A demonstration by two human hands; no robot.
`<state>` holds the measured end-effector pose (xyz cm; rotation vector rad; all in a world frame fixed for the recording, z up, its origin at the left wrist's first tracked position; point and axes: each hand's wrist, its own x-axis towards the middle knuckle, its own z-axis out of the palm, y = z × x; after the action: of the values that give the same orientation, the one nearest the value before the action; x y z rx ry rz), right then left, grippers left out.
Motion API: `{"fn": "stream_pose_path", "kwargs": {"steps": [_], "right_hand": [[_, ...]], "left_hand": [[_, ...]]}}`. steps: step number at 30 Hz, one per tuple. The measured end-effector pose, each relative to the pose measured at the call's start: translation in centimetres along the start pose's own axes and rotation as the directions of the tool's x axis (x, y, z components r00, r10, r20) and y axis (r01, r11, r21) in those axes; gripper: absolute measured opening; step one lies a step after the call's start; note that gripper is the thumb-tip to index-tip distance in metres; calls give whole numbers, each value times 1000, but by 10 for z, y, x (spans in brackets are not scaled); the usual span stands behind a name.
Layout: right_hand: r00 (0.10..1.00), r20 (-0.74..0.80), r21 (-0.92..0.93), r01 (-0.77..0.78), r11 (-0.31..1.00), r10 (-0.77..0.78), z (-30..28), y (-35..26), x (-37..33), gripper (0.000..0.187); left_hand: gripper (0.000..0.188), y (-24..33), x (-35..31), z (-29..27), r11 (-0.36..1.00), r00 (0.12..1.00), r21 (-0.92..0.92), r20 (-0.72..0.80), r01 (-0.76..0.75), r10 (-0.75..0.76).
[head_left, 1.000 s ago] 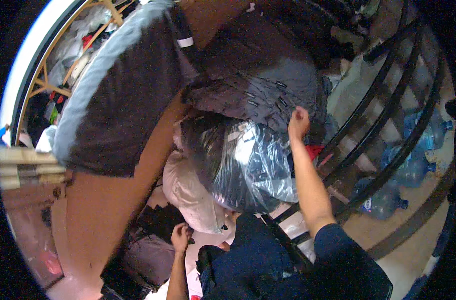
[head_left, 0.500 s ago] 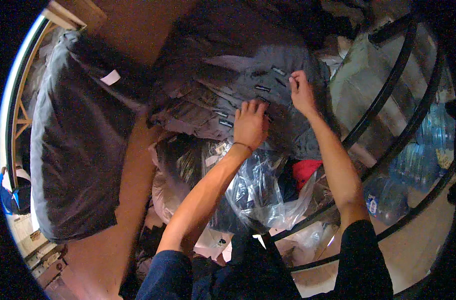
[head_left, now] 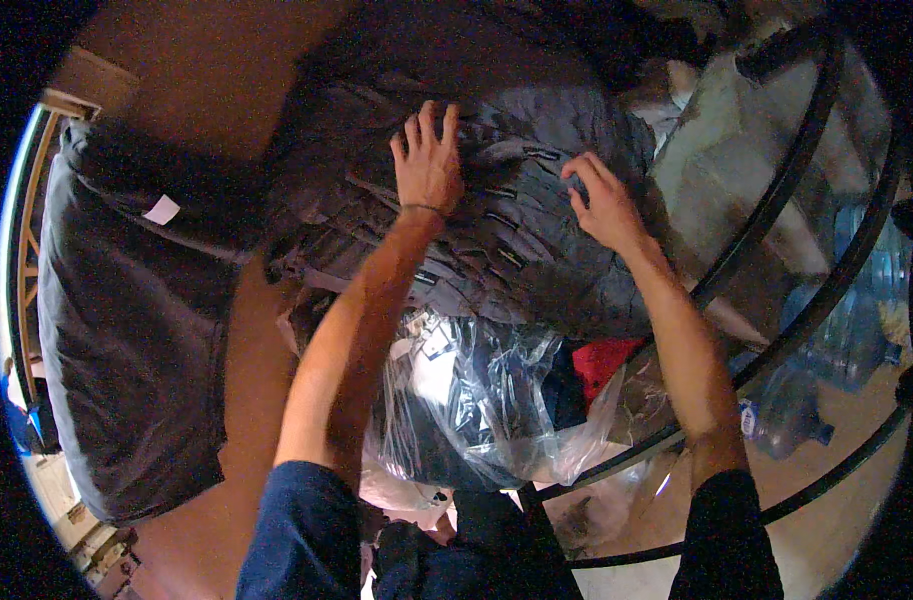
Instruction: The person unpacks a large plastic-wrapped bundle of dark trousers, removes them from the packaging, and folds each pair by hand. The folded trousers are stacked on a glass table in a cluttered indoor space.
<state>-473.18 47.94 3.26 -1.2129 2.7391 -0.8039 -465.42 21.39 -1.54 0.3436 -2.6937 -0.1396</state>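
A wide pile of dark grey garments (head_left: 537,262) lies across the middle, with several small dark labels showing along their folds. My left hand (head_left: 429,165) is open over the left part of this cloth, fingers spread and pointing away from me. Whether its palm touches the fabric, I cannot tell. Toward the right side of the garments is my right hand (head_left: 605,205), its fingers half curled with a gap between thumb and forefinger. Nothing shows in that gap. Just below the garments, a clear plastic bag (head_left: 477,400) catches the light.
On the left hangs a large dark grey cloth piece (head_left: 142,350) with a white tag (head_left: 162,209). Curved black bars (head_left: 777,200) sweep down the right side. Large clear bottles (head_left: 787,410) stand beyond them. Red fabric (head_left: 602,365) shows beside the plastic bag.
My left hand has moved up and to the left over the garments, and its fingers have spread. The right hand stays near the same spot, its thumb and forefinger now farther apart.
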Motion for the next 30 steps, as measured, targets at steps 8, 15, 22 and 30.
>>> {"fn": "stream_pose_path", "kwargs": {"steps": [8, 15, 22, 30], "right_hand": [[873, -475, -152, 41, 987, -110, -33, 27, 17, 32], [990, -139, -91, -31, 995, 19, 53, 20, -9, 20], [985, 165, -96, 70, 993, -54, 38, 44, 32, 29], [983, 84, 96, -172, 980, 164, 35, 49, 43, 25]], "left_hand": [[39, -71, 91, -31, 947, 944, -140, -209, -288, 256], [42, -112, 54, 24, 887, 878, 102, 228, -451, 421], [45, -93, 53, 44, 933, 910, -100, 209, -346, 359], [43, -74, 72, 54, 913, 700, 35, 654, -407, 287]]}}
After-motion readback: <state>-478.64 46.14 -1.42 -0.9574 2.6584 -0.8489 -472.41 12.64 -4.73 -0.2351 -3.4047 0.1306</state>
